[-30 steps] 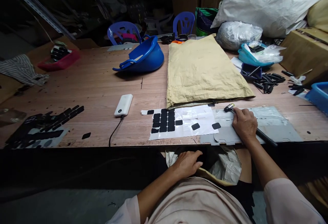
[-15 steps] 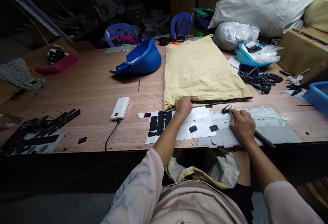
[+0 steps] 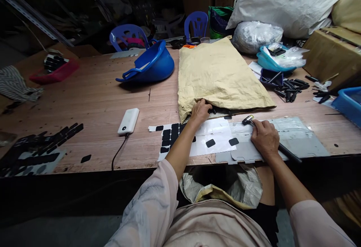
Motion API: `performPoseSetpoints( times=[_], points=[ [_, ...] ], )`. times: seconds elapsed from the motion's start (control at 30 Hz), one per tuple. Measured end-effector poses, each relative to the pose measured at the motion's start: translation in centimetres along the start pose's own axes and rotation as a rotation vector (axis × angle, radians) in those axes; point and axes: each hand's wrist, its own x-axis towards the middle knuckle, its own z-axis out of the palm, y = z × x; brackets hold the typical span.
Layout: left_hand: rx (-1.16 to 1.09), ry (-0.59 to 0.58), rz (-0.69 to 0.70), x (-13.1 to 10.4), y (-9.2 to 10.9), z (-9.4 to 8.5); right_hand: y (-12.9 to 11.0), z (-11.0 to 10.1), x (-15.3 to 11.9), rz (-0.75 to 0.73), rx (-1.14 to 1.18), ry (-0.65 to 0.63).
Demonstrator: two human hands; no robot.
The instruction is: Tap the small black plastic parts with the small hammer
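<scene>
Here the left hand (image 3: 200,110) touches a creased, stitch-edged yellow sack (image 3: 221,70).

On my feed, the table (image 3: 98,96) shows wood grain with a smooth, faint sheen. At centre, the tan sack (image 3: 220,72) looks matt and creased. Right of centre, the hammer (image 3: 290,153) gives me a shiny metal head and a dull black handle; the grey board (image 3: 304,147) below it is matt, with glossy clear film along its far part. I read the white sheet (image 3: 199,147) as smooth paper. Left of centre, the power bank (image 3: 128,121) is smooth plastic. Towards the top, the blue basin (image 3: 162,64) and 2 purple chairs (image 3: 126,33) look like glossy plastic; upper right, the box (image 3: 332,57) is matt cardboard.
</scene>
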Motion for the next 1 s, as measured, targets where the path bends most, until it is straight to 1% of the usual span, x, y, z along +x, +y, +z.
performPoseSetpoints(
  times=[0.07,0.13,0.33,0.4,0.5,0.57,0.63,0.7,0.77,0.83,0.9,0.93,1.0],
  points=[
    [-0.026,-0.048,-0.012,-0.3,0.0,0.2,0.0,0.0,0.0,0.003,0.001,-0.003],
    [-0.059,-0.060,-0.051,-0.7,0.2,0.5,0.0,0.0,0.0,0.005,0.002,-0.008],
    [-0.055,0.052,-0.234,-1.6,1.4,1.4,0.0,0.0,0.0,0.012,0.012,-0.006],
    [-0.083,0.073,-0.285,-2.4,1.3,1.5,0.0,0.1,0.0,0.016,0.018,-0.008],
    [-0.135,0.124,-0.316,-3.9,0.9,1.8,0.0,0.2,0.0,0.021,0.019,-0.009],
    [-0.156,0.149,-0.340,-4.4,0.8,2.0,0.0,0.2,0.1,0.022,0.019,-0.009],
    [-0.159,0.172,-0.374,-4.3,0.7,2.2,0.0,0.2,0.1,0.022,0.018,-0.009],
    [-0.140,0.187,-0.413,-3.5,0.8,2.1,0.0,0.1,0.1,0.024,0.015,-0.009],
    [-0.121,0.160,-0.461,-2.8,0.9,1.8,0.0,0.1,0.2,0.025,0.012,-0.012],
    [-0.116,0.110,-0.495,-2.6,0.8,1.2,0.0,0.0,0.2,0.022,0.012,-0.016],
    [-0.133,0.094,-0.465,-3.5,0.7,0.8,0.0,0.1,0.1,0.022,0.017,-0.017],
    [-0.155,0.096,-0.417,-4.2,0.7,0.8,0.0,0.1,0.1,0.023,0.019,-0.017],
    [-0.228,0.086,-0.278,-6.2,0.7,1.2,0.0,0.1,0.1,0.024,0.022,-0.017]
  ],
)
